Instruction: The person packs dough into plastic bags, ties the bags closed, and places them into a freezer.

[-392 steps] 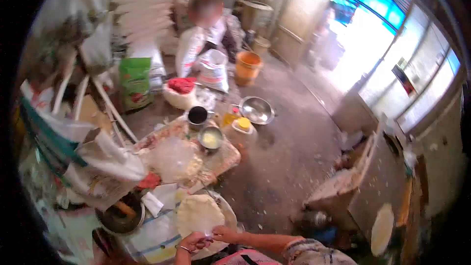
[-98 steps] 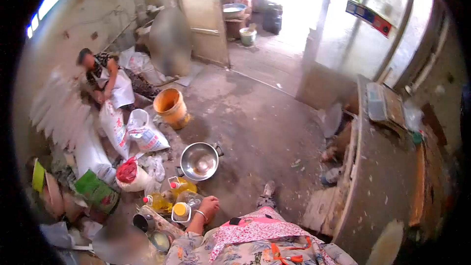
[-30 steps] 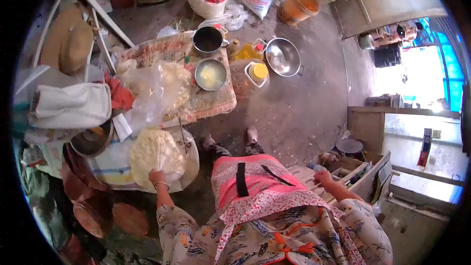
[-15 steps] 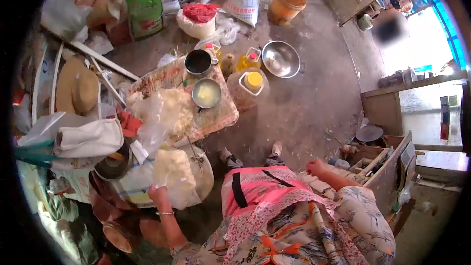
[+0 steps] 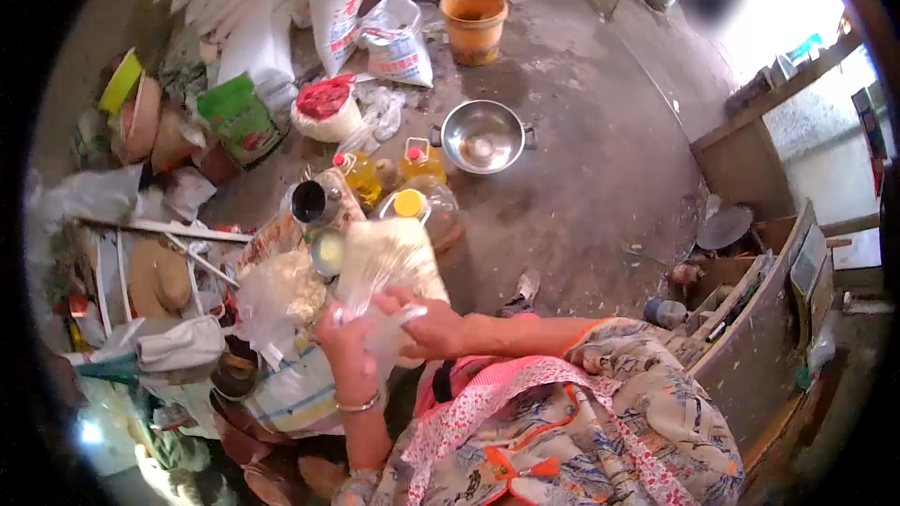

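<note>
The left hand [image 5: 347, 345] and the right hand [image 5: 427, 326] are both clenched around the gathered neck of a clear plastic bag [image 5: 394, 258], which contains something pale, perhaps dough. The bag is beyond the red-patterned apron [image 5: 478, 405], on the near side of the yellow-capped jug [image 5: 442, 211] and beside the metal bowl [image 5: 327, 253]; whether anything supports it from below, I cannot tell. In my judgement, the thin film could tear or slip if the weight hangs only from the neck, and a wide swing could tip the bowl.
</note>
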`<act>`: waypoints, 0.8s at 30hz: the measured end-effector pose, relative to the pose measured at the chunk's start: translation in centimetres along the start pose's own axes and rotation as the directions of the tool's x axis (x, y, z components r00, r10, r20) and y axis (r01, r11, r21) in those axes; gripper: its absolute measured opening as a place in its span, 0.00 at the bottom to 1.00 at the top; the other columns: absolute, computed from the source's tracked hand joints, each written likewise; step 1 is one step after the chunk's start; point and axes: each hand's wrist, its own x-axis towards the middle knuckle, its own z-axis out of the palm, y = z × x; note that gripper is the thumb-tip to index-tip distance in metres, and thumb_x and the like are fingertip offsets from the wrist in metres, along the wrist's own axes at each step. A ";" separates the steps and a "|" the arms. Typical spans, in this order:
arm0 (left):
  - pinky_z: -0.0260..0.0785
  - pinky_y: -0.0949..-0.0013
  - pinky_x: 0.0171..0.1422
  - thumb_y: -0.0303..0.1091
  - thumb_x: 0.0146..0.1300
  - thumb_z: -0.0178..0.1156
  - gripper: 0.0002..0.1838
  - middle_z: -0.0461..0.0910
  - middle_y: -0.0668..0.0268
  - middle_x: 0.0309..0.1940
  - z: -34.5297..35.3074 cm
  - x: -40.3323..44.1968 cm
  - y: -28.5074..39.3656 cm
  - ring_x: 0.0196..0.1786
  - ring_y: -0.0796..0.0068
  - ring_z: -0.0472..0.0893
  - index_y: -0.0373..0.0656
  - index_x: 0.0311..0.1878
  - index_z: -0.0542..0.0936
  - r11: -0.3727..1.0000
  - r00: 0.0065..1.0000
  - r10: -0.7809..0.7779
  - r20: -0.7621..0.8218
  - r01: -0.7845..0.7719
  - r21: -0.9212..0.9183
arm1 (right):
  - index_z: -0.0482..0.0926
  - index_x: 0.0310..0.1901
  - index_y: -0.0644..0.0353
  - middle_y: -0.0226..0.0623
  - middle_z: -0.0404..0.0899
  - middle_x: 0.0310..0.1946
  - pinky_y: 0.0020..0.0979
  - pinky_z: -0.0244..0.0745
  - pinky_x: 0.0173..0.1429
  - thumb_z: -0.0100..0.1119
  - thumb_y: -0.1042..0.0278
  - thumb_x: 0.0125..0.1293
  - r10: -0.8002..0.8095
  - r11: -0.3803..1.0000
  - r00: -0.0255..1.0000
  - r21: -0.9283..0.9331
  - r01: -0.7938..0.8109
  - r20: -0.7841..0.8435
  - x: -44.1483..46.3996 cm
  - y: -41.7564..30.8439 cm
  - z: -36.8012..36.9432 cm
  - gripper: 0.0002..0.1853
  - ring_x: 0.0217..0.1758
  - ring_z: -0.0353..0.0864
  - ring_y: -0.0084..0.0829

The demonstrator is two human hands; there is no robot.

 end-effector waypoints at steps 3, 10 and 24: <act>0.60 0.79 0.23 0.17 0.37 0.53 0.10 0.68 0.71 0.21 9.4 1.2 4.1 0.21 0.82 0.67 0.40 0.26 0.69 0.999 0.988 0.020 0.150 -0.013 -0.050 | 0.50 0.59 0.53 0.48 0.54 0.55 0.38 0.60 0.55 0.58 0.61 0.43 -0.017 0.990 0.990 -0.143 -0.004 -0.141 -2.9 3.7 -6.9 0.40 0.57 0.56 0.48; 0.68 0.77 0.30 0.15 0.38 0.53 0.14 0.73 0.65 0.26 29.6 3.1 12.2 0.27 0.77 0.74 0.35 0.33 0.72 0.787 0.875 -0.238 0.422 0.428 -0.445 | 0.66 0.47 0.56 0.47 0.62 0.49 0.43 0.50 0.60 0.60 0.63 0.38 -0.034 0.969 0.933 -0.241 -0.057 -0.359 -9.9 9.5 -22.0 0.29 0.56 0.57 0.48; 0.60 0.79 0.27 0.17 0.39 0.55 0.08 0.66 0.73 0.20 56.9 14.6 12.5 0.24 0.85 0.66 0.39 0.23 0.68 0.891 0.749 -0.081 0.658 0.350 -0.289 | 0.64 0.45 0.63 0.41 0.69 0.39 0.31 0.64 0.45 0.53 0.65 0.53 0.370 0.929 0.510 0.315 -0.195 -0.776 -9.8 29.9 -38.3 0.19 0.41 0.69 0.31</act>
